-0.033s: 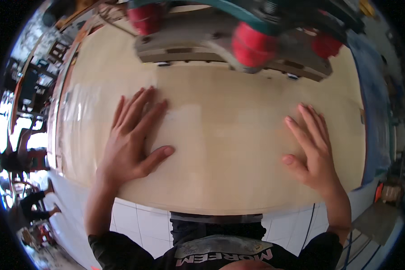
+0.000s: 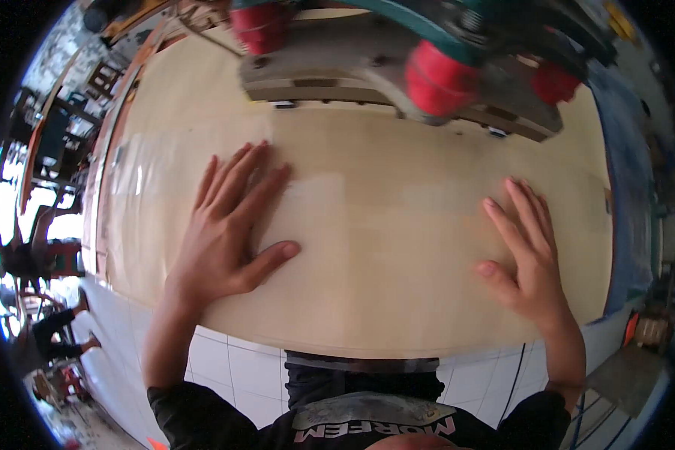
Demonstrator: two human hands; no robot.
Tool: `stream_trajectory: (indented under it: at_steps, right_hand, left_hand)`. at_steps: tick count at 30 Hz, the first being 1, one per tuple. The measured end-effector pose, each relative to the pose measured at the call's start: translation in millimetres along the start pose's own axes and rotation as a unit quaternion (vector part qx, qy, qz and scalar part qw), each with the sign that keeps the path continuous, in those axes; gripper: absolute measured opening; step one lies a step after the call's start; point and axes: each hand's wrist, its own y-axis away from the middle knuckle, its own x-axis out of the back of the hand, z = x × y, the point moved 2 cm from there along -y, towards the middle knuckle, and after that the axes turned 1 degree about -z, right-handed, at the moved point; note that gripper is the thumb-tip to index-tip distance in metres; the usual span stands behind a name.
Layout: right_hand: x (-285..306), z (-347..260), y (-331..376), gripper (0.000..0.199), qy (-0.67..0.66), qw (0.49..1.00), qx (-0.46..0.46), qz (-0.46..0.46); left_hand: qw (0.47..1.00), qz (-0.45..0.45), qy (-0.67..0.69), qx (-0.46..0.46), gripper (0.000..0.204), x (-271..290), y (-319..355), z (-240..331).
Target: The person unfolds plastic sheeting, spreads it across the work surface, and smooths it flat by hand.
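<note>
Left hand (image 2: pixel 223 232), right hand (image 2: pixel 531 262): shifted slightly rightward in view, likely head motion; open, empty, fingers spread.
Table (image 2: pixel 382 247): pale, under both hands; even, light pressure probably best.
Machine (image 2: pixel 352 64): beyond fingertips, likewise shifted; best kept clear of.

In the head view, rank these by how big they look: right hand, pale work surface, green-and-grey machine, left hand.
Largest to smallest:
1. Pale work surface
2. Green-and-grey machine, cut off at the top edge
3. Left hand
4. Right hand

The hands' true sizes can't be compared here; nearness may affect how they look.
</note>
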Motion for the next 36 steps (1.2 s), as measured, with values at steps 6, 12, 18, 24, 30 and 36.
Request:
stream_trajectory:
  at_steps: [6, 12, 18, 24, 30, 36]
  right_hand:
    - [1.7, -2.1, -1.6, 0.068, 0.004, 0.999, -0.025, -0.023]
    - [0.6, -5.0, -5.7, 0.069, 0.005, 0.999, -0.028, -0.037]
    - [2.6, -4.8, -6.2, 0.071, 0.007, 0.999, -0.017, -0.037]
    - [0.3, -6.1, -5.9, 0.073, 0.011, 0.999, -0.024, -0.034]
    - [0.2, -7.7, -6.2, 0.074, -0.003, 0.999, -0.031, -0.033]
    - [3.2, -7.6, -5.7, 0.075, 0.001, 0.999, -0.031, -0.035]
  left_hand:
    - [1.0, -0.005, 0.018, -0.005, 0.082, -3.0, 0.5, -6.9]
    - [1.0, 0.004, 0.017, -0.011, 0.081, -3.1, 3.8, -10.1]
    - [1.0, 0.008, 0.021, -0.013, 0.081, -2.4, 2.7, -10.0]
    - [1.0, 0.007, 0.024, -0.012, 0.08, -3.6, 3.3, -10.4]
    - [1.0, 0.008, 0.019, -0.011, 0.08, -4.1, 3.6, -10.5]
    - [1.0, 0.014, 0.021, -0.017, 0.079, -3.4, 2.9, -11.0]
